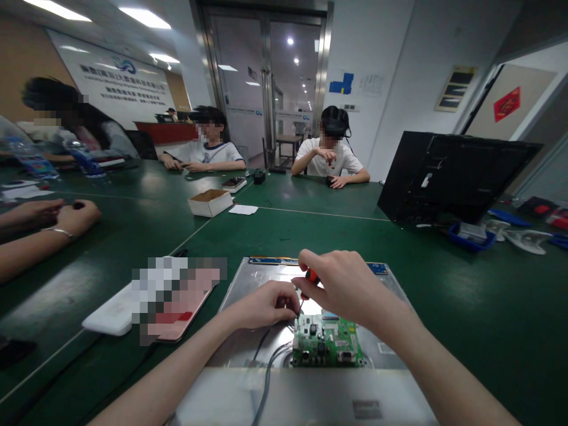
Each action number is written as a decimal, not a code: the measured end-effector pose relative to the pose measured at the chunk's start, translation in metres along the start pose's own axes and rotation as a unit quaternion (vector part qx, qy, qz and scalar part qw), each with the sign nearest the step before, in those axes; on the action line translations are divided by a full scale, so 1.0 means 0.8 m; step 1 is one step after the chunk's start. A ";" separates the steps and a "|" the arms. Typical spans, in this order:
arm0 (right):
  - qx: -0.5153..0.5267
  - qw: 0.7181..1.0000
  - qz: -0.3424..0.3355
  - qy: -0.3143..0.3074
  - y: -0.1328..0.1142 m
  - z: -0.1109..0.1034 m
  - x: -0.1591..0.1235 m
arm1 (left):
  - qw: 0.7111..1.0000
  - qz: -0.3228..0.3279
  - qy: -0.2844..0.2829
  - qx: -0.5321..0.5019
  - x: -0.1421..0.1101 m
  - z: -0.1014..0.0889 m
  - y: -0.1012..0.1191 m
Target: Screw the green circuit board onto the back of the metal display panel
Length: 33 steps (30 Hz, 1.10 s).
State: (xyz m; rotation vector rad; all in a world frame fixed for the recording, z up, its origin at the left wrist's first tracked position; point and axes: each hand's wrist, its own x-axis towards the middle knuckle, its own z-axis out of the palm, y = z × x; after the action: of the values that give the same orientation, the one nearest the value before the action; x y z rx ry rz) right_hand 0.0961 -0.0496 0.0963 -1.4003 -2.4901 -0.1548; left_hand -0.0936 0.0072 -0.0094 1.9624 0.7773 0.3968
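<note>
A green circuit board [326,340] lies on the silvery metal back of a flat display panel [239,284] in front of me. My right hand [346,284] is closed around a screwdriver [313,276] with an orange and black handle. Its thin shaft points down at the board's upper left corner. Beside that corner, my left hand [270,305] has its fingertips pinched together low over the panel. What they hold, if anything, is hidden. Grey cables [267,378] run from the board's left side toward me, and a blue strip board [379,268] edges the panel's far side.
Two phones, one white [109,310] and one pink [177,328], lie to the left. Further off are a small open box [210,203], a black monitor [452,177] and a blue tray [473,236]. Co-workers sit around the green table [284,234]; another person's hands [73,222] are at left.
</note>
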 end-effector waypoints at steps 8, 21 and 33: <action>0.027 0.999 -0.020 0.007 -0.002 -0.007 -0.005 | 1.000 0.019 -0.003 0.015 0.000 0.000 -0.002; 0.020 1.000 -0.010 -0.002 0.001 -0.007 -0.005 | 1.000 0.011 -0.004 0.002 0.000 0.000 0.001; 0.023 1.000 -0.019 -0.009 0.000 -0.008 -0.005 | 1.000 0.020 -0.002 0.016 0.000 0.000 0.001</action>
State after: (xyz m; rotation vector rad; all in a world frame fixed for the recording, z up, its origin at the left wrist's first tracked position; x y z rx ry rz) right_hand 0.0994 -0.0540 0.1013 -1.3425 -2.5206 -0.0930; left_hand -0.0932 0.0068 -0.0083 2.0111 0.7461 0.4064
